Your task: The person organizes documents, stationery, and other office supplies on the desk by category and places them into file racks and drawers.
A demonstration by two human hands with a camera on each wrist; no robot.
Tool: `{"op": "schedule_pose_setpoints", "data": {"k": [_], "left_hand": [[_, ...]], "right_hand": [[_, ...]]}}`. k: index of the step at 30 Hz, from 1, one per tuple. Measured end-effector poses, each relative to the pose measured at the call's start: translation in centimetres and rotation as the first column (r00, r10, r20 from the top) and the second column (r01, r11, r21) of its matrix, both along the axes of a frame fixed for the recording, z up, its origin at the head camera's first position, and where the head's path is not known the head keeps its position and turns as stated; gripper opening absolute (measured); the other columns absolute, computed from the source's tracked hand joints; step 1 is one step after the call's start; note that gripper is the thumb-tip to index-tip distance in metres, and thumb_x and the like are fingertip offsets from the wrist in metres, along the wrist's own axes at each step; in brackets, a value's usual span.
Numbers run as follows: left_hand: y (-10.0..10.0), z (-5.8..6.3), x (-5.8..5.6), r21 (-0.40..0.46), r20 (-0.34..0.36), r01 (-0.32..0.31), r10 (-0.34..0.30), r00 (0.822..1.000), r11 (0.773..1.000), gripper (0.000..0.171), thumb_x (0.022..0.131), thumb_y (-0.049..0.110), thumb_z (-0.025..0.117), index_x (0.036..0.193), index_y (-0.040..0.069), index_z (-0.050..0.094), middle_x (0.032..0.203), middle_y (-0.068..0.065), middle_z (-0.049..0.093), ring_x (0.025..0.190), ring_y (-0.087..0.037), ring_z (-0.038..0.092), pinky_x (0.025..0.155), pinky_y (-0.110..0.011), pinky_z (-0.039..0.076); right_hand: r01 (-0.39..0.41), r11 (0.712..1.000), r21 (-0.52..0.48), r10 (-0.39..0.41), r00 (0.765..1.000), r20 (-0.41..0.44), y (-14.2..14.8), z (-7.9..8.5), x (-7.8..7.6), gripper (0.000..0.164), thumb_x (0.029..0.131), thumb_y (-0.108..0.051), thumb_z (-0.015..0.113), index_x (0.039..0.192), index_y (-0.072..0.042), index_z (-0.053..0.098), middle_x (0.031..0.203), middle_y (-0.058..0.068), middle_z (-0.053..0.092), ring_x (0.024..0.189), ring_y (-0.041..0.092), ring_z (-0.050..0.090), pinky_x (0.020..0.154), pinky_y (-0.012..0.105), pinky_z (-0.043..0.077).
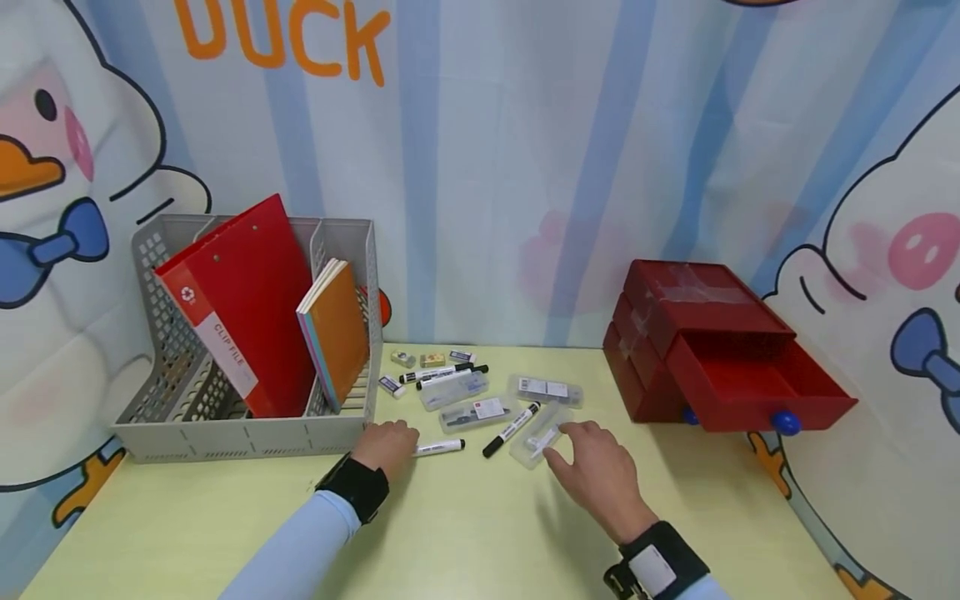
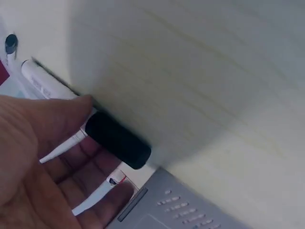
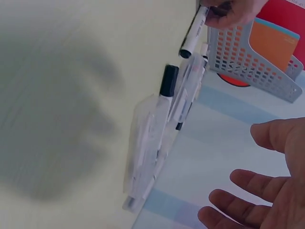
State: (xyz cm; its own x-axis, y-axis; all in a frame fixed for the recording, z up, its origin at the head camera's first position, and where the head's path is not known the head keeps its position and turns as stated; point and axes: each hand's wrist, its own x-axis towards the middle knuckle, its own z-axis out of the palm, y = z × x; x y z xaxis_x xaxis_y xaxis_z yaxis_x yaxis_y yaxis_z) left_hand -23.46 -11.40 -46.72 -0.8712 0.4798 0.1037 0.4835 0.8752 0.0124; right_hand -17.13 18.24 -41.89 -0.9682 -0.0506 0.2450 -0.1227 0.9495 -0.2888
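Beside the grey basket's front corner, my left hand pinches a white marker at one end. In the left wrist view the thumb lies on its barrel near the black cap, with the fingers behind. The right hand hovers by a clear plastic case, fingers spread and relaxed. Nothing is in it, as the right wrist view shows. Another marker with a black cap lies left of that case. More clear cases, one of them with a white label, lie behind.
A grey basket on the left holds a red clip file and notebooks. Erasers and more markers lie toward the curtain. At right stands a red drawer box, one drawer pulled out.
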Motion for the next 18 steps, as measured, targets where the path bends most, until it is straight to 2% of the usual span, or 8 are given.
{"op": "schedule_pose_setpoints", "data": {"k": [3,6,9,13,16,18], "left_hand": [[0.1,0.4,-0.1,0.047,0.111,0.010,-0.015,0.994,0.999,0.013,0.088,-0.006,0.065,0.085,0.007,0.066,0.080,-0.007,0.064,0.079,-0.025,0.063,0.072,-0.044,0.052],[0.8,1.2,0.1,0.123,0.181,0.053,-0.075,0.981,0.991,0.010,0.088,-0.003,0.068,0.089,0.007,0.069,0.084,-0.005,0.065,0.080,-0.022,0.061,0.077,-0.041,0.051],[2.0,2.1,0.4,0.165,0.165,0.149,-0.176,0.970,0.975,0.010,0.086,0.001,0.073,0.093,0.007,0.070,0.084,-0.003,0.063,0.078,-0.020,0.059,0.075,-0.039,0.051],[4.1,3.1,1.1,0.142,0.116,0.267,-0.284,0.952,0.953,0.012,0.086,0.009,0.076,0.098,0.010,0.073,0.081,0.002,0.059,0.072,-0.013,0.054,0.068,-0.030,0.049],[5.2,3.6,1.5,0.124,0.106,0.311,-0.325,0.940,0.942,0.011,0.087,0.012,0.076,0.098,0.013,0.074,0.079,0.005,0.056,0.068,-0.009,0.049,0.064,-0.025,0.046],[5.6,3.9,1.7,0.123,0.103,0.324,-0.337,0.936,0.938,0.011,0.088,0.013,0.076,0.099,0.014,0.075,0.078,0.006,0.055,0.067,-0.008,0.047,0.063,-0.023,0.045]], "right_hand": [[-0.027,1.000,-0.002,0.027,1.000,0.010,-0.7,-0.5,-0.1,0.040,0.089,-0.032,0.072,0.117,-0.004,0.069,0.112,0.017,0.066,0.098,0.035,0.064,0.074,0.050,0.053],[-0.085,0.996,-0.003,0.085,0.996,0.005,-1.5,-0.9,-0.3,0.037,0.089,-0.028,0.072,0.118,-0.005,0.069,0.114,0.017,0.066,0.100,0.035,0.064,0.077,0.050,0.052],[-0.182,0.983,0.029,0.182,0.983,-0.013,-2.4,-0.9,-0.6,0.039,0.090,-0.028,0.073,0.122,-0.005,0.067,0.118,0.015,0.066,0.105,0.034,0.063,0.084,0.051,0.050],[-0.305,0.943,0.131,0.307,0.952,0.003,-3.7,-0.9,-0.9,0.043,0.090,-0.034,0.073,0.125,-0.009,0.067,0.119,0.010,0.067,0.109,0.031,0.062,0.090,0.053,0.046],[-0.349,0.918,0.190,0.350,0.936,0.028,-4.4,-1.2,-0.8,0.036,0.089,-0.037,0.074,0.114,-0.012,0.073,0.103,0.003,0.071,0.095,0.024,0.065,0.080,0.045,0.046],[-0.356,0.912,0.205,0.359,0.933,0.019,-4.6,-1.4,-0.7,0.026,0.087,-0.035,0.076,0.103,-0.015,0.076,0.089,-0.002,0.070,0.082,0.018,0.064,0.071,0.038,0.044]]}}
